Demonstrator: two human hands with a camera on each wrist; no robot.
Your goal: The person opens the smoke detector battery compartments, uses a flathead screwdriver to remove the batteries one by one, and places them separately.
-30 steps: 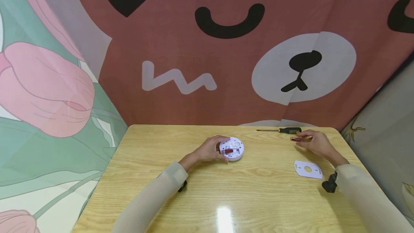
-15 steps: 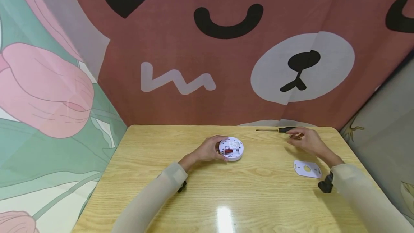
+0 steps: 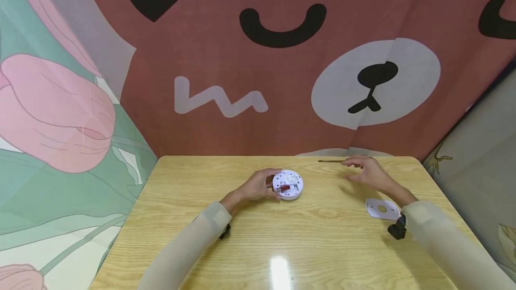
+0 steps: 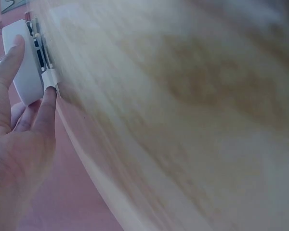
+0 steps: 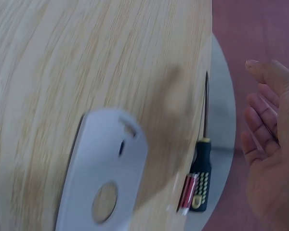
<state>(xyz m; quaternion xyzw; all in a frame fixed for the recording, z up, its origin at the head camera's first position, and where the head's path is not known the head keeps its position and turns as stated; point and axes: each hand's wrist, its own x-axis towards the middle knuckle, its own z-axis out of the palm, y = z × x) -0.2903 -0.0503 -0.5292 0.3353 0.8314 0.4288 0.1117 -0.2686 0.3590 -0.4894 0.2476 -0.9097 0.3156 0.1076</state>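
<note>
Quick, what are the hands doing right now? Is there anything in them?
Left hand: holding the round white device by its edge.
Right hand: open, nothing seen in it.

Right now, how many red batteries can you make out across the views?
2 visible: one red battery in the round white device gripped by the left hand, and a second red battery beside the screwdriver handle. Others may be hidden.

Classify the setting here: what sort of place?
Likely an improvised tabletop work spot, judging by the wood-grain table, the bear-print backdrop rising behind it, and the screwdriver lying near the table's edge. Home or studio, I can't tell.
</note>
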